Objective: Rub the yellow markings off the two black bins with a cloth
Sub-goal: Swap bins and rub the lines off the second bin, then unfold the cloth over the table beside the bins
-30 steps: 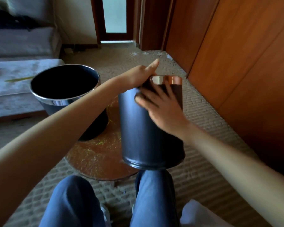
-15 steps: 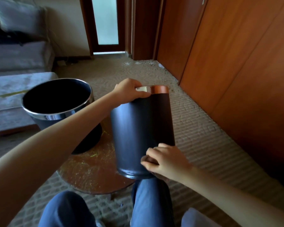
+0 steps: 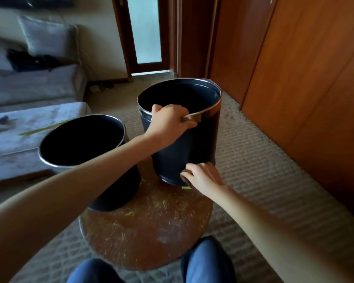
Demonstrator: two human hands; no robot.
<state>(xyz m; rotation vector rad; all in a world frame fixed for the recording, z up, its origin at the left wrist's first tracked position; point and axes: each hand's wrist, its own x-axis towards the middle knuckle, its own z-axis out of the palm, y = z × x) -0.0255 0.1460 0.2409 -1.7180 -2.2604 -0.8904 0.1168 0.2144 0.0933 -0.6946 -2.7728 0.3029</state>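
Note:
Two black bins with metal rims stand on a round brown table (image 3: 151,237). The right bin (image 3: 194,144) is upright at the table's far edge, its open top facing me. My left hand (image 3: 170,121) grips its near rim, fingers curled over the metal band. My right hand (image 3: 202,176) holds the bin's base at the lower right, fingers curled around its bottom edge. The left bin (image 3: 84,139) stands upright beside it, with my left forearm passing over it. No cloth is clearly visible in either hand.
Yellow flecks (image 3: 131,213) are scattered over the tabletop, with a yellow scrap (image 3: 186,187) by the right bin's base. A grey sofa (image 3: 29,119) lies to the left, wooden cabinet doors (image 3: 305,88) to the right, a doorway (image 3: 147,33) ahead. My knees (image 3: 206,260) sit below the table.
The right bin has been swung from lying tilted on my lap to standing upright on the table. My right hand moved from its side down to its base and followed it.

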